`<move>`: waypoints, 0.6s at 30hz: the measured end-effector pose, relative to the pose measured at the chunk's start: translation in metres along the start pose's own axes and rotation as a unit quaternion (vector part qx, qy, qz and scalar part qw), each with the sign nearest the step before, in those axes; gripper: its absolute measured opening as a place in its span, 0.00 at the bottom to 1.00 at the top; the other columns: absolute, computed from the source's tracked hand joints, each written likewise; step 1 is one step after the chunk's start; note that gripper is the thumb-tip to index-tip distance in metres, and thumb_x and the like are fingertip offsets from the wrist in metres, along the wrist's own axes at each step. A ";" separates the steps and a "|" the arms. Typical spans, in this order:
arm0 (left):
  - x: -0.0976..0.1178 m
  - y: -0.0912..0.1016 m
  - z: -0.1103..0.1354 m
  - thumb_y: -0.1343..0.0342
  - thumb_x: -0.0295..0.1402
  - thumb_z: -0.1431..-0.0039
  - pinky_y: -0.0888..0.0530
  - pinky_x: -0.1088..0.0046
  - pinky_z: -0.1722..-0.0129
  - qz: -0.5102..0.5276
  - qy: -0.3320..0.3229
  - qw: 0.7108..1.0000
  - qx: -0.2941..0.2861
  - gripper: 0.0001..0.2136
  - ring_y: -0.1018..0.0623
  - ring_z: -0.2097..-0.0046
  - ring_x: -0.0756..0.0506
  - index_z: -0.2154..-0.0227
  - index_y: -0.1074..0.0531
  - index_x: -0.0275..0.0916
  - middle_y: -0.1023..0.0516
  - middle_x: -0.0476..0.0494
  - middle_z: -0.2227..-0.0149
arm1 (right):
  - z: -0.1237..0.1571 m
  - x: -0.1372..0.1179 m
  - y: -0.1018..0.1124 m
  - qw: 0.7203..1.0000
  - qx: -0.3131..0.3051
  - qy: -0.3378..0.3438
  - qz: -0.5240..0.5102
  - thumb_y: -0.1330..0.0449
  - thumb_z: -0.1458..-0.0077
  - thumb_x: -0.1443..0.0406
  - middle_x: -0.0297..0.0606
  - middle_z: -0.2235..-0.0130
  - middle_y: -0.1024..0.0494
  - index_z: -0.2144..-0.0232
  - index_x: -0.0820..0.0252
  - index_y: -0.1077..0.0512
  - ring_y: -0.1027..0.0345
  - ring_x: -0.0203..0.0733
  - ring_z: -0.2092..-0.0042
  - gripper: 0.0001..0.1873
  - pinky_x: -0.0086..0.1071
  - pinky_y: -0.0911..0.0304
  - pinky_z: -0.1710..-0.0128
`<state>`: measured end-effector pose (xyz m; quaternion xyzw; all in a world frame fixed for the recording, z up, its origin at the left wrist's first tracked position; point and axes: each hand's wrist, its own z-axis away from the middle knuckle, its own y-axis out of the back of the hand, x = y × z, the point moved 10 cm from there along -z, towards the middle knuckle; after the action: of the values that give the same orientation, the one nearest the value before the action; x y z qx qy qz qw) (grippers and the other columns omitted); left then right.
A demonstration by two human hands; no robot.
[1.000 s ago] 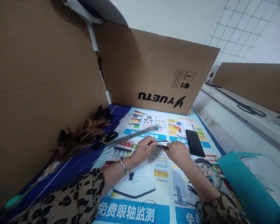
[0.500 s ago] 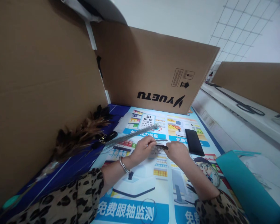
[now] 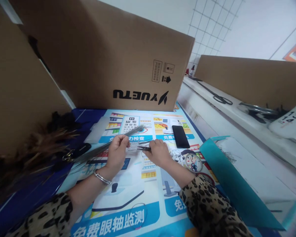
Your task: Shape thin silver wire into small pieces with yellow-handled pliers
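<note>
My left hand (image 3: pixel 118 149) is closed in a pinch on a small thin piece I cannot make out, just above the printed poster (image 3: pixel 128 197) that covers the table. My right hand (image 3: pixel 158 153) is closed on a small dark tool (image 3: pixel 143 148), its tip pointing left toward my left fingers. The two hands sit a few centimetres apart. A bundle of thin metal wires (image 3: pixel 106 146) lies slanted behind my left hand. Both arms wear leopard-print sleeves, and a silver bangle (image 3: pixel 101 177) circles my left wrist.
A black phone (image 3: pixel 180 136) lies right of my hands. A brown feather duster (image 3: pixel 34 148) rests at the left by a cardboard wall. A YUETU cardboard box (image 3: pixel 108 59) stands behind. A teal folder (image 3: pixel 236 184) lies at the right. Scissors (image 3: pixel 219 98) sit on the far white ledge.
The view has swung to the right, so more of the white ledge and the teal folder shows. My hands keep the same pinch and grip near each other.
</note>
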<state>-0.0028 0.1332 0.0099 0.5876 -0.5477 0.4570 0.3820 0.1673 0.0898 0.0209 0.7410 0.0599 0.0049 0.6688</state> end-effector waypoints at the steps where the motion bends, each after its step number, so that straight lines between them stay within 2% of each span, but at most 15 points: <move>1: 0.001 0.001 0.000 0.52 0.35 0.44 0.35 0.75 0.70 0.000 -0.003 1.000 0.004 0.07 0.33 0.72 0.51 0.70 0.36 0.37 0.33 0.50 0.76 | 0.001 -0.001 0.000 1.000 0.012 0.002 -0.003 0.54 0.49 0.45 0.45 0.57 0.34 0.59 0.61 0.35 0.45 0.47 0.53 0.27 0.40 0.49 0.56; 5: 0.008 0.002 0.001 0.52 0.34 0.44 0.35 0.73 0.68 -0.019 -0.027 0.999 0.010 0.06 0.33 0.70 0.50 0.71 0.35 0.38 0.32 0.49 0.74 | 0.002 -0.006 0.000 0.999 0.041 0.012 -0.012 0.50 0.52 0.44 0.45 0.58 0.34 0.60 0.60 0.35 0.46 0.48 0.54 0.28 0.41 0.50 0.56; 12: 0.019 -0.005 0.005 0.53 0.34 0.43 0.34 0.72 0.67 -0.044 -0.053 0.997 -0.023 0.06 0.32 0.69 0.49 0.70 0.35 0.39 0.32 0.48 0.73 | 0.000 -0.003 0.001 0.998 0.059 0.019 -0.004 0.50 0.50 0.46 0.43 0.60 0.34 0.62 0.58 0.34 0.46 0.47 0.56 0.24 0.39 0.51 0.58; 18: 0.013 -0.008 0.003 0.54 0.35 0.43 0.34 0.75 0.69 -0.031 -0.032 0.999 -0.026 0.07 0.32 0.71 0.50 0.71 0.35 0.38 0.33 0.50 0.75 | -0.002 0.001 0.001 0.998 0.054 0.017 0.006 0.51 0.48 0.49 0.41 0.59 0.33 0.62 0.54 0.32 0.45 0.46 0.55 0.20 0.38 0.51 0.59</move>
<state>0.0051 0.1276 0.0217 0.6086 -0.5523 0.4119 0.3937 0.1682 0.0921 0.0219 0.7759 0.0668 0.0185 0.6270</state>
